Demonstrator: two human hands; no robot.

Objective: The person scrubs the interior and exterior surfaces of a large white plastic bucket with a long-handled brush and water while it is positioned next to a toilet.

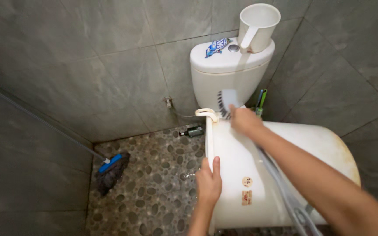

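Note:
A large white plastic bucket (294, 153) lies tipped on its side in front of me, its rim toward the left. My left hand (208, 183) grips that rim near the bottom edge. My right hand (244, 120) is shut on a white scrub brush (226, 103) with dark bristles, blurred, held against the bucket's upper side near the rim handle (207, 113). A grey hose or handle (281, 183) runs along the bucket below my right forearm.
A white toilet (224, 76) stands behind the bucket, with a white scoop jug (257, 26) and a blue sachet (215, 46) on its tank. A blue-headed floor brush (110, 170) leans at left on the pebble floor (154, 183). A dark bottle (192, 131) lies by the wall.

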